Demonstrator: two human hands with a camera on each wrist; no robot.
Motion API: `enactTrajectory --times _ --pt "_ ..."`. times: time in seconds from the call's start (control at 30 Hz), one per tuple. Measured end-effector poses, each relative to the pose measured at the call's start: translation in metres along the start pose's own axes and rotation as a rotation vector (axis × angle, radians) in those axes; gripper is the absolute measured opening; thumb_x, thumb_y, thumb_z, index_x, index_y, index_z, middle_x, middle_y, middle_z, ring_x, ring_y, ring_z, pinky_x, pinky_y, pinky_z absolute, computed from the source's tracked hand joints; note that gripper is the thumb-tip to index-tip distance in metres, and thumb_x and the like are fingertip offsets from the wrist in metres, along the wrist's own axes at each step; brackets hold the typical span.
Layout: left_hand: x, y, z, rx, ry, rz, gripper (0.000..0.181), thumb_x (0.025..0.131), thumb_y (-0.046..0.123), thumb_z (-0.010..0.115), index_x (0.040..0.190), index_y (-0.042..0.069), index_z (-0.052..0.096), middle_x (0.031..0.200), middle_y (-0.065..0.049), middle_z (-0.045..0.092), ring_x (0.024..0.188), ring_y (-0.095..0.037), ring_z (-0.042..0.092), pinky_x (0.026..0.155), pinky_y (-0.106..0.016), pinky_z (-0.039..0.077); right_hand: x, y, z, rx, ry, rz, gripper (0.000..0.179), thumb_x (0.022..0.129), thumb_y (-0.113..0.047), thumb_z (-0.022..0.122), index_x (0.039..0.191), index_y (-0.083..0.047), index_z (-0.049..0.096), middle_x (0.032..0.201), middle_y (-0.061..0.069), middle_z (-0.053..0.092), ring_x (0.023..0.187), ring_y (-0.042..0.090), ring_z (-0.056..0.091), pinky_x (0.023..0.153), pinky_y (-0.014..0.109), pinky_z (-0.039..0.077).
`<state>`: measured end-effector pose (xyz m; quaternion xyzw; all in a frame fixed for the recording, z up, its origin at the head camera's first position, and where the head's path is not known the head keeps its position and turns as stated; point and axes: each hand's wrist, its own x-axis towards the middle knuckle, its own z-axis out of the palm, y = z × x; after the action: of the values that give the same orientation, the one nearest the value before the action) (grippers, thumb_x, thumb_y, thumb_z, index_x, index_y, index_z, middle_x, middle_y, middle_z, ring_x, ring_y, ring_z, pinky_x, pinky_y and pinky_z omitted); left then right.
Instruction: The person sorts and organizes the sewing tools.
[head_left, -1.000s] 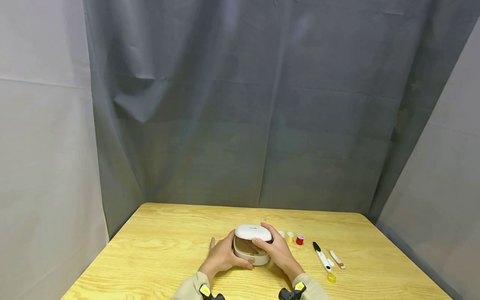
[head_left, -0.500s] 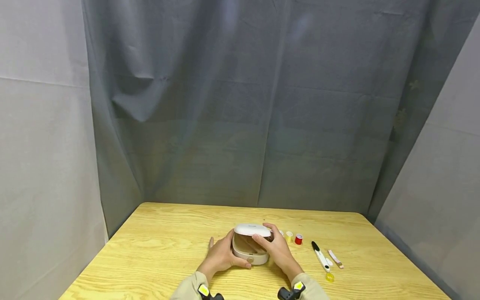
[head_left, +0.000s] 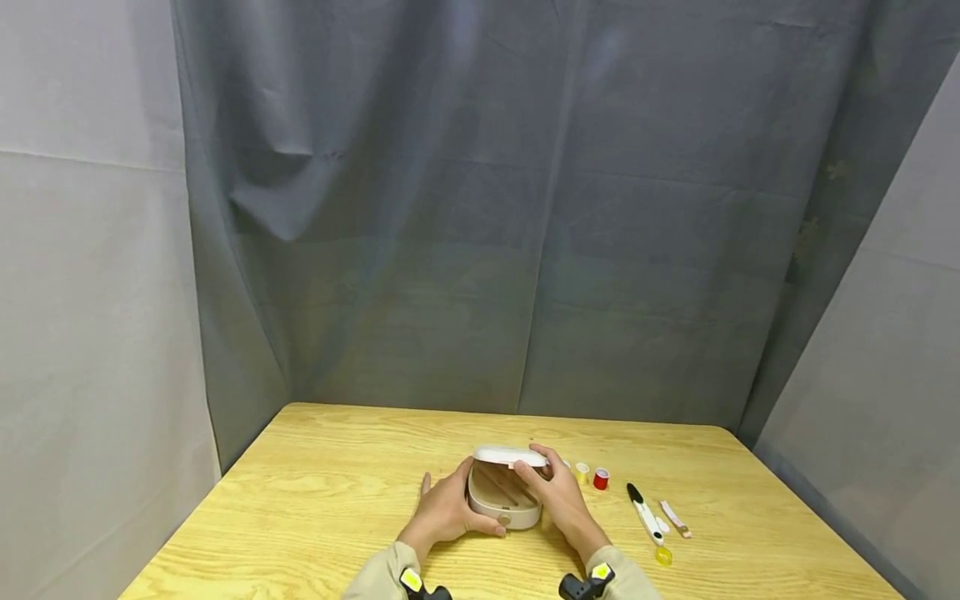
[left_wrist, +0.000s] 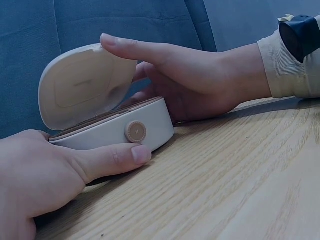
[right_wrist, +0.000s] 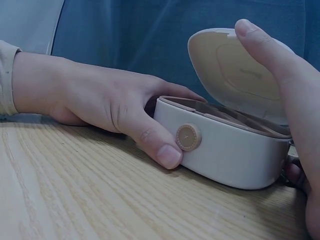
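A small white oval sewing box (head_left: 517,520) with a brown button-shaped clasp (left_wrist: 136,131) stands on the table. Its white lid (right_wrist: 245,75) is hinged at the back and tilted well up, baring a brown divided inside (right_wrist: 227,115). My left hand (head_left: 444,510) grips the base at its left side, the thumb lying along the front just under the clasp. With the thumb on the lid's front edge, my right hand (head_left: 561,500) holds the lid from the right; its other fingers reach behind and are partly hidden.
Right of the box lie thread spools, one yellow (head_left: 582,472) and one red (head_left: 601,478). Farther right are a white tool with a black tip (head_left: 645,513), a folded tape strip (head_left: 676,518) and a yellow ring-shaped piece (head_left: 663,556). Grey curtains stand behind the table (head_left: 337,467).
The lid has tipped farther back, so its top shows less and more of the inside is visible. My right thumb has risen with it; the left hand stays in place.
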<state>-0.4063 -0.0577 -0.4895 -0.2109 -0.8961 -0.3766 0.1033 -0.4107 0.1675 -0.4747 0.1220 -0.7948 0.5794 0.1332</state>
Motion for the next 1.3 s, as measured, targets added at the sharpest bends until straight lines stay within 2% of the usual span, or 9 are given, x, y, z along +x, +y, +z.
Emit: enactTrajectory --times 0.23,0.37,0.53,0.77,0.97,1.3 --pt "0.001 -0.002 0.002 0.008 0.0 0.004 0.124 0.057 0.063 0.095 0.157 0.014 0.04 0.143 -0.004 0.062 0.127 -0.037 0.059 0.108 -0.083 0.005 0.001 0.001 0.001 0.032 -0.001 -0.028 0.068 0.099 -0.042 0.069 0.148 0.002 0.05 0.137 0.024 0.061 0.126 0.037 0.059 0.107 0.051 0.046" --pt "0.003 -0.003 0.003 0.018 0.005 0.007 0.124 0.056 0.064 0.095 0.157 0.016 0.041 0.143 -0.002 0.062 0.128 -0.036 0.059 0.109 -0.082 0.004 0.003 -0.001 0.0 0.077 -0.001 0.007 0.07 0.099 -0.042 0.07 0.149 0.002 0.049 0.138 0.023 0.061 0.129 0.035 0.057 0.109 0.051 0.043" --pt "0.004 -0.002 0.002 0.018 0.014 0.021 0.122 0.056 0.064 0.095 0.155 0.016 0.042 0.141 -0.004 0.063 0.125 -0.038 0.06 0.107 -0.083 0.004 0.003 -0.002 -0.001 0.081 0.002 0.039 0.068 0.099 -0.041 0.069 0.149 0.0 0.049 0.138 0.022 0.061 0.129 0.035 0.057 0.11 0.051 0.043" --pt "0.001 0.0 0.002 0.034 0.025 0.02 0.12 0.056 0.065 0.095 0.153 0.014 0.045 0.138 -0.004 0.065 0.122 -0.038 0.062 0.107 -0.083 0.007 0.004 -0.007 0.002 0.073 0.035 0.084 0.072 0.096 -0.051 0.069 0.149 -0.006 0.053 0.138 0.019 0.062 0.129 0.035 0.056 0.112 0.054 0.039" --pt "0.002 0.0 0.003 0.048 0.017 -0.007 0.12 0.056 0.067 0.094 0.153 0.016 0.044 0.138 -0.002 0.065 0.123 -0.036 0.062 0.11 -0.081 0.007 0.006 -0.011 0.002 0.082 0.035 0.112 0.078 0.097 -0.055 0.067 0.15 -0.001 0.049 0.14 0.023 0.059 0.129 0.038 0.056 0.111 0.056 0.04" --pt "0.003 0.0 0.002 0.045 0.018 -0.002 0.12 0.058 0.066 0.093 0.154 0.015 0.044 0.139 -0.003 0.064 0.123 -0.035 0.062 0.108 -0.082 0.008 0.008 -0.016 0.004 0.083 0.067 0.159 0.088 0.096 -0.063 0.063 0.15 0.005 0.047 0.143 0.028 0.056 0.131 0.043 0.054 0.112 0.056 0.04"
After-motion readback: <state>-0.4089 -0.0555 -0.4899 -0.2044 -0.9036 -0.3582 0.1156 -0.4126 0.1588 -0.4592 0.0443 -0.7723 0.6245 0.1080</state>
